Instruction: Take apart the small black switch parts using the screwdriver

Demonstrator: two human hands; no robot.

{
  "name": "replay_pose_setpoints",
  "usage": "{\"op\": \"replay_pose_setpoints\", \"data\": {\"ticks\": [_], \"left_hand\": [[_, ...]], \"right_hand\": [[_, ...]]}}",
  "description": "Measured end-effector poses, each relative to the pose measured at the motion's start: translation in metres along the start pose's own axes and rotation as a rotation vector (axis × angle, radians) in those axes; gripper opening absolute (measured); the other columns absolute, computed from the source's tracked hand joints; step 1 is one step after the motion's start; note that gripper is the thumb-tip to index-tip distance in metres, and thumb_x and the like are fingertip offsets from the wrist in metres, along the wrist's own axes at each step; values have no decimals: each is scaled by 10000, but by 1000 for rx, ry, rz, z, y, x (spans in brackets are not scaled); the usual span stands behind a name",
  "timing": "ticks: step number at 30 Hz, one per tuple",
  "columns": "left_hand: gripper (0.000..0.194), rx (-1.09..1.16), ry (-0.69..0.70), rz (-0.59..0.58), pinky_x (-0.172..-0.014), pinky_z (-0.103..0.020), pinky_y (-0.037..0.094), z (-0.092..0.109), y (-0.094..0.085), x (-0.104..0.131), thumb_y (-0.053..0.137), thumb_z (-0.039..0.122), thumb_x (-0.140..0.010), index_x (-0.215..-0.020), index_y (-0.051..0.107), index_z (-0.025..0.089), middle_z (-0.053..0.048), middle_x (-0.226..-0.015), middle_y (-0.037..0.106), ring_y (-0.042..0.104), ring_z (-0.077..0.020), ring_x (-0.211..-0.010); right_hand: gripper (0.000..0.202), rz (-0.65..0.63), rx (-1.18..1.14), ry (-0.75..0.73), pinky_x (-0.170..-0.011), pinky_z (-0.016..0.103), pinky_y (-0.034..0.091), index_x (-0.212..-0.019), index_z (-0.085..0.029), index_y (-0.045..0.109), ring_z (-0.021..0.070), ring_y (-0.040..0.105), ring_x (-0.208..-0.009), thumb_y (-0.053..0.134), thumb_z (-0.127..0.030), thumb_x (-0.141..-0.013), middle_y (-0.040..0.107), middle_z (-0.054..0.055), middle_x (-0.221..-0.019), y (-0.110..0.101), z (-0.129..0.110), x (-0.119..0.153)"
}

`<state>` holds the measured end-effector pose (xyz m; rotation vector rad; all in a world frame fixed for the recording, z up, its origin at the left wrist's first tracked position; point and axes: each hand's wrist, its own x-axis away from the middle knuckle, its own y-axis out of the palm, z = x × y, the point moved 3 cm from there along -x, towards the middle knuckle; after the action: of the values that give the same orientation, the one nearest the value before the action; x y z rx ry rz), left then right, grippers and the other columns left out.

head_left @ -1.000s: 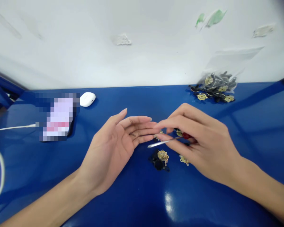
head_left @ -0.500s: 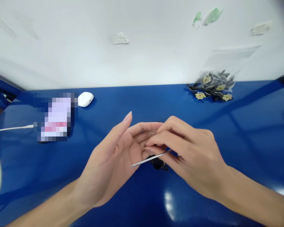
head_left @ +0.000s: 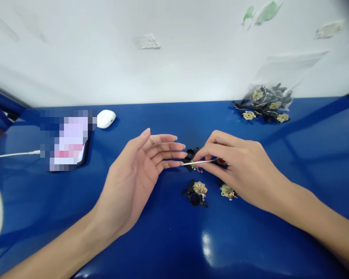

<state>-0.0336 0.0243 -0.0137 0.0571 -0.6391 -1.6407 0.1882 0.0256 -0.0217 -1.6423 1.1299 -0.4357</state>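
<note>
Metal tool (head_left: 193, 162), likely a screwdriver, juts from the right hand (head_left: 247, 170).

The right hand (head_left: 247, 172) hides most of the handle of the thin metal tool (head_left: 202, 161), leaving a bit of red, and covers part of a black-and-gold component (head_left: 228, 191). Whether the tool's tip touches the left hand (head_left: 133, 176) is unclear. Pixelation blots out the phone's screen (head_left: 71, 139); marking on the white earbud case (head_left: 106, 119) is too small to read. The left edge crops the white cable (head_left: 14, 155); both forearms run out of view.
</note>
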Motion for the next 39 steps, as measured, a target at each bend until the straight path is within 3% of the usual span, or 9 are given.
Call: {"op": "replay_pose_setpoints", "data": {"ticks": [8, 16, 22, 26, 33, 39], "left_hand": [[422, -18, -5, -14, -924, -367, 642, -2, -1, -1, 573, 483, -1161, -1118, 826, 147, -143, -1122, 808, 746, -301, -1109], [411, -102, 3, -64, -833, -348, 606, -1, 0, 0, 583, 519, -1156, -1129, 811, 177, -119, -1099, 811, 721, -259, -940], [347, -196, 42, -59, -754, -327, 578, -1, 1, 0, 606, 466, -1139, -1115, 814, 190, -102, -1076, 814, 701, -229, -835], [311, -235, 52, -64, -727, -318, 571, -2, 2, 0, 626, 433, -1126, -1122, 819, 189, -101, -1061, 815, 699, -221, -808], [267, -273, 71, -75, -719, -310, 577, -2, 1, -1, 648, 393, -1141, -1101, 814, 188, -94, -1046, 813, 710, -206, -796], [122, -373, 172, -76, -735, -250, 578, 0, 3, 2, 885, 289, -1005, -1096, 853, 213, -36, -987, 805, 709, -160, -795]], "right_hand": [[149, 51, 0, -33, -598, 326, 426, -1113, -248, 822, 140, 625, -677, 682, -268, -1160, 753, 25, -1075, -3, -1, -1], [102, 158, -63, 75, -562, 370, 425, -1048, -315, 853, 182, 613, -687, 812, -400, -1087, 766, 27, -999, -38, 13, -3], [329, 0, -36, 80, -487, 362, 424, -989, -310, 854, 189, 587, -596, 903, -634, -962, 768, 43, -889, -45, 44, 0], [258, -80, -82, 65, -523, 341, 452, -965, -329, 830, 191, 622, -630, 877, -579, -1006, 782, 8, -886, -37, 53, 3], [153, -75, -127, 72, -586, 358, 487, -1013, -351, 864, 197, 688, -683, 830, -490, -1067, 812, -11, -907, -38, 46, 2], [145, 23, -376, 192, -534, 332, 432, -1017, -346, 895, 176, 678, -669, 859, -484, -1043, 786, -25, -812, -39, 21, -1]]}}
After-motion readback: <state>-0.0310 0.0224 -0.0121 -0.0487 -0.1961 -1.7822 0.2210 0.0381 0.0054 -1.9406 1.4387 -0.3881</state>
